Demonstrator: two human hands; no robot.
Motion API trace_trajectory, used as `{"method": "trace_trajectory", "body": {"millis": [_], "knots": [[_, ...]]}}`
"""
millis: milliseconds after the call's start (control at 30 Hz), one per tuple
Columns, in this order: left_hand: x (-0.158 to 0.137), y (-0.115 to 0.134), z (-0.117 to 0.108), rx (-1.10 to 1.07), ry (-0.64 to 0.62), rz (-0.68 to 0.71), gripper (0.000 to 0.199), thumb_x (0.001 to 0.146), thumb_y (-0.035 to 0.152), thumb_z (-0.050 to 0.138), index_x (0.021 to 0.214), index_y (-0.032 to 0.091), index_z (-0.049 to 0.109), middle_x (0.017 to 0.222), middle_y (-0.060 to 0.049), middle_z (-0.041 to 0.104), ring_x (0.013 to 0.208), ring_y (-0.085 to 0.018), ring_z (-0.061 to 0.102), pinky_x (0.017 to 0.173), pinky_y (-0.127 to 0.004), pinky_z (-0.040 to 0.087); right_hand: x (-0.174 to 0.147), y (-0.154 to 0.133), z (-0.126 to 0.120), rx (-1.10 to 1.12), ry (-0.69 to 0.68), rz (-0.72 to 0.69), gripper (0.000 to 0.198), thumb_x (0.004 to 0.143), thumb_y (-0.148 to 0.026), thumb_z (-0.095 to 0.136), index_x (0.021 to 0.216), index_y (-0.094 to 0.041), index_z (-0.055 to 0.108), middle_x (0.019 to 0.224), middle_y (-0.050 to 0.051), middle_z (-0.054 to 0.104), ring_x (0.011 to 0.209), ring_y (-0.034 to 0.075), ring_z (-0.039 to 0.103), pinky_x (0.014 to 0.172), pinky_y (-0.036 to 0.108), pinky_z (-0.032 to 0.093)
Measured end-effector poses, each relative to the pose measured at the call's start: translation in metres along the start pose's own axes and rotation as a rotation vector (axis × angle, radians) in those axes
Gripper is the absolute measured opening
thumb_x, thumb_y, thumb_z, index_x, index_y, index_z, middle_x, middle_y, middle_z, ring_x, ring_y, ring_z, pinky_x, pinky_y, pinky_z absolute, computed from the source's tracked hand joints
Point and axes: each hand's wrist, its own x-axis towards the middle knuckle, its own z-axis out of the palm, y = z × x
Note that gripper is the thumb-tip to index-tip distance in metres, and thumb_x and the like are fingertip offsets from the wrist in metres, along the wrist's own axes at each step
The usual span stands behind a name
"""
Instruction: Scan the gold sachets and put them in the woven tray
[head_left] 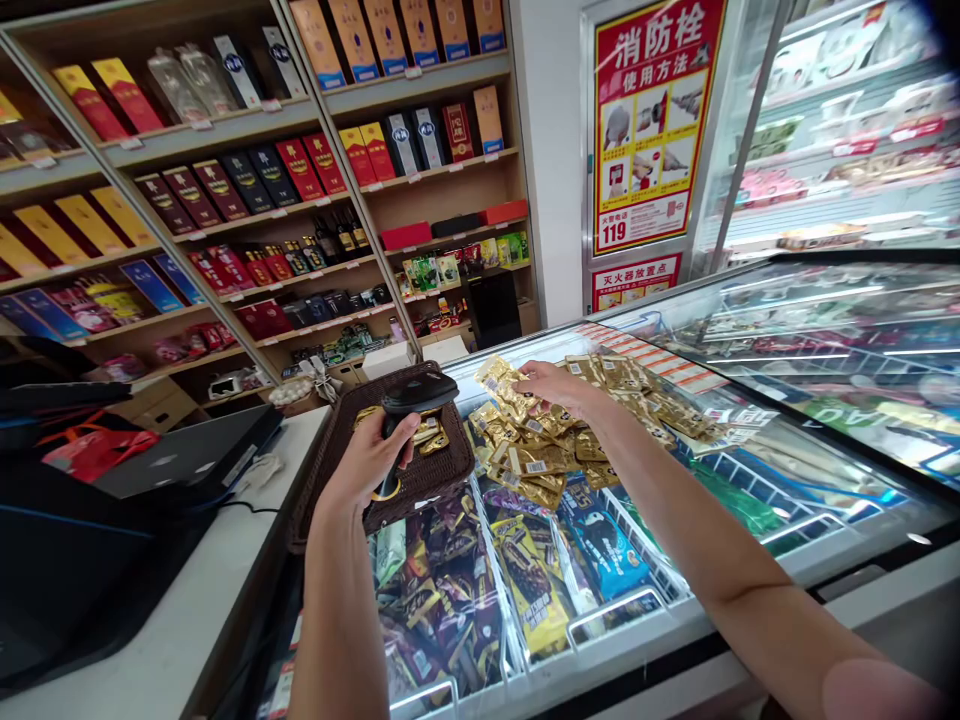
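Note:
My left hand is wrapped round the handle of a black barcode scanner, held over a brown woven basket. A few gold packets lie in that basket, partly hidden by the scanner. With bent fingers, my right hand grips a gold packet that has a barcode on it. Beneath and beside this hand, a pile of similar gold packets is spread over the glass top of a chest freezer. My palm and wrist hide some of the pile.
Under the glass, wire baskets hold ice cream packs. To the left stands a white counter with a black laptop-like device. Shelves of boxed bottles line the back wall, beside a red fire hydrant poster.

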Motion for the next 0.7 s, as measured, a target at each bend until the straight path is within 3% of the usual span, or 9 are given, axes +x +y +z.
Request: {"method": "trace_trajectory", "body": {"millis": [233,433,567,700], "knots": [[0.002,-0.005,0.002,-0.055,-0.065,-0.033,0.047,0.078,0.065,0.062,0.084,0.02,0.05,0.056,0.004,0.049,0.049,-0.01,0.045,0.044,-0.02,0.031,0.001,-0.001,0.003,-0.002,-0.014,0.031,0.036,0.081,-0.033,0.066,0.113,-0.021,0.053,0.113,0.01,0.062,0.064,0.015,0.066,0.045,0.022,0.035],[0.003,-0.007,-0.001,-0.087,-0.097,-0.053,0.05,0.074,0.068,0.063,0.079,0.021,0.048,0.058,0.005,0.046,0.049,-0.009,0.046,0.045,-0.019,0.035,0.005,0.002,0.003,-0.016,0.036,0.038,0.032,0.08,-0.03,0.066,0.109,-0.02,0.056,0.105,0.008,0.064,0.062,0.016,0.065,0.048,0.024,0.037],[-0.001,-0.007,-0.011,-0.064,-0.048,-0.115,0.048,0.077,0.067,0.06,0.075,0.022,0.044,0.056,0.005,0.047,0.047,-0.01,0.046,0.043,-0.02,0.035,0.013,0.01,0.008,-0.169,0.122,0.075,0.031,0.084,-0.034,0.062,0.11,-0.02,0.057,0.1,0.008,0.065,0.076,0.018,0.063,0.058,0.024,0.043],[-0.006,-0.013,-0.029,-0.003,-0.015,-0.165,0.048,0.078,0.069,0.056,0.076,0.023,0.044,0.053,0.004,0.05,0.046,-0.011,0.044,0.041,-0.02,0.032,0.024,0.026,0.023,-0.462,0.172,0.034,0.029,0.085,-0.038,0.061,0.107,-0.019,0.059,0.104,0.009,0.066,0.091,0.021,0.063,0.07,0.027,0.044]]}}
